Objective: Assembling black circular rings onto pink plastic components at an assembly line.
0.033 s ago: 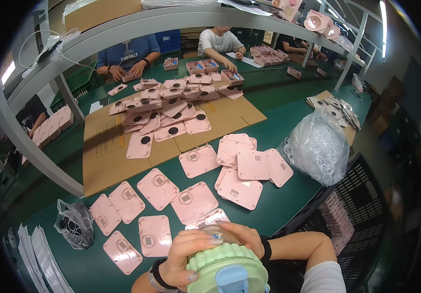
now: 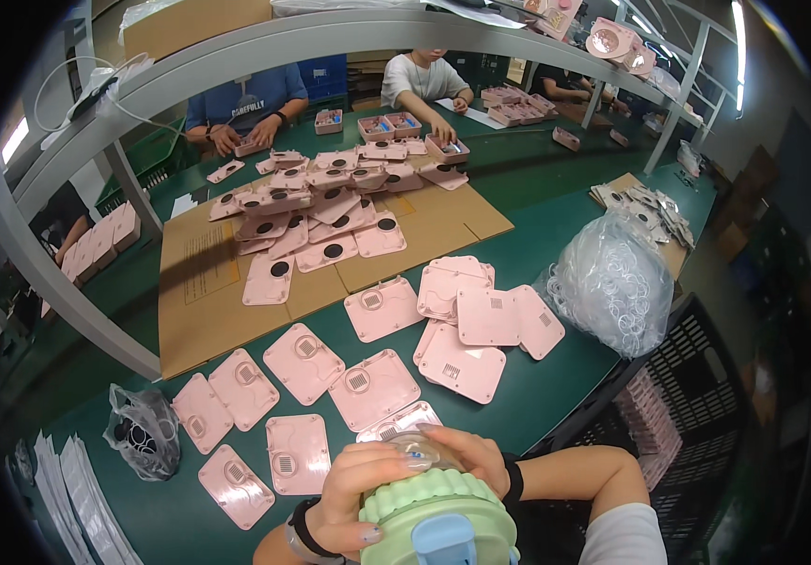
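Note:
A water bottle (image 2: 433, 499) with a light green ribbed lid and a pale blue tab is close to me at the bottom middle. My left hand (image 2: 353, 490) wraps round its left side, fingers over the clear part beyond the green. My right hand (image 2: 473, 454) closes on the same clear part from the right; its fingertips are partly hidden. Just past my hands lie several flat pink plastic panels (image 2: 297, 455), each with a small slotted grille. More panels overlap in a loose stack (image 2: 462, 363) farther right.
A cardboard sheet (image 2: 198, 320) bears heaped pink panels with black discs. A bag of white rings (image 2: 612, 282) stands at right, a bag of black rings (image 2: 144, 433) at left. A grey metal frame (image 2: 236, 47) arches overhead. Co-workers handle pink parts across the table.
My hands and the bottle stay nearly in place; the bottle's blue tab has shifted very slightly left. The panels have not moved.

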Demonstrator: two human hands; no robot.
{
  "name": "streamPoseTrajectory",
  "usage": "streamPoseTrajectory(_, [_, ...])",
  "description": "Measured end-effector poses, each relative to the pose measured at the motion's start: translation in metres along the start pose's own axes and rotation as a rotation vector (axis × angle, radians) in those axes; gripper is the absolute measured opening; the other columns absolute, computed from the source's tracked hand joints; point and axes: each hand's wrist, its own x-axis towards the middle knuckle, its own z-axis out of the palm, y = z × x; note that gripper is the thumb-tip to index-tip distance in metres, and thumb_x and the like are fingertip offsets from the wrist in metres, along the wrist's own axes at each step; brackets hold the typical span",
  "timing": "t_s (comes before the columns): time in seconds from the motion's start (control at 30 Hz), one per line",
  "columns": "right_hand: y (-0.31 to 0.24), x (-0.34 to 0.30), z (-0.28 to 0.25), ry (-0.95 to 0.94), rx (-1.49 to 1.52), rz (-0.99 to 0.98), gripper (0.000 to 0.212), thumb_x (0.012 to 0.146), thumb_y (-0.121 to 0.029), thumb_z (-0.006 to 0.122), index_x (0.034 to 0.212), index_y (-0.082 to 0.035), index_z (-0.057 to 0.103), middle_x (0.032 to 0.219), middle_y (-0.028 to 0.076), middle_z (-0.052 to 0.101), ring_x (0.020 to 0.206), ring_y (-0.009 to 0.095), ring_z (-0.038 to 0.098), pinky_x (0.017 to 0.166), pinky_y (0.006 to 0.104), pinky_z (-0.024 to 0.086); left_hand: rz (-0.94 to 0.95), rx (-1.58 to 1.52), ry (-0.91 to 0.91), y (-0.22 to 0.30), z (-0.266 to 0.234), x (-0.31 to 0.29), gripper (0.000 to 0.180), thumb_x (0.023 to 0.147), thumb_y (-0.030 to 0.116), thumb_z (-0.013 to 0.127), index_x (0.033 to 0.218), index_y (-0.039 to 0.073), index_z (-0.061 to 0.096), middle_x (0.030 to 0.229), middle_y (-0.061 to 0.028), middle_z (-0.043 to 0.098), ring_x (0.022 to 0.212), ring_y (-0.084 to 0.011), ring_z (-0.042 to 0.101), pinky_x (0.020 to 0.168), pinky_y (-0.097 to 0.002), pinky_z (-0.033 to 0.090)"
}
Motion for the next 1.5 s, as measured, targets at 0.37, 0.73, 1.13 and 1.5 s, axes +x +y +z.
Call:
streamPoseTrajectory(0.37, [0.003, 0.003, 0.002, 0.062, 0.012, 0.003, 0.07, 0.099, -0.048, 0.029, 0.133, 0.012, 0.038, 0.105, 0.022, 0.064, 0.088, 0.029, 0.067, 0.077, 0.032, 0.051, -0.084, 0.039, 0.004, 0.003, 0.002, 0.005, 0.021, 0.095, 0.034, 0.034, 0.112, 0.024, 0.039, 0.114, -0.0172, 0.053, 0.105, -0.0344, 0.051, 0.093, -0.0472, 0.045])
streamPoseTrajectory(0.73, [0.008, -0.002, 0.002, 0.074, 0.003, 0.03, 0.068, 0.1, -0.047, 0.029, 0.132, 0.012, 0.04, 0.103, 0.021, 0.064, 0.082, 0.026, 0.066, 0.07, 0.0307, 0.05, -0.01, 0.018, 0.007, -0.005, -0.002, 0.004, 0.031, 0.09, 0.022, 0.053, 0.118, 0.022, 0.039, 0.117, -0.0238, 0.054, 0.101, -0.0378, 0.056, 0.087, -0.0484, 0.047])
streamPoseTrajectory(1.13, [0.008, 0.0, -0.001, 0.047, 0.001, 0.059, 0.067, 0.1, -0.046, 0.028, 0.132, 0.012, 0.039, 0.111, 0.023, 0.063, 0.087, 0.027, 0.066, 0.076, 0.0309, 0.051, -0.081, 0.072, 0.016, 0.0, 0.0, 0.01, 0.03, 0.09, 0.024, 0.051, 0.115, 0.027, 0.035, 0.114, -0.0202, 0.052, 0.102, -0.0356, 0.054, 0.088, -0.0461, 0.049])
streamPoseTrajectory(1.5, [0.002, 0.005, -0.002, 0.041, 0.019, 0.062, 0.067, 0.1, -0.045, 0.028, 0.134, 0.011, 0.038, 0.11, 0.022, 0.063, 0.085, 0.027, 0.066, 0.074, 0.0301, 0.05, -0.068, 0.097, 0.01, -0.003, 0.001, 0.007, 0.025, 0.092, 0.027, 0.047, 0.114, 0.025, 0.036, 0.113, -0.0191, 0.053, 0.102, -0.0357, 0.054, 0.089, -0.0456, 0.048])
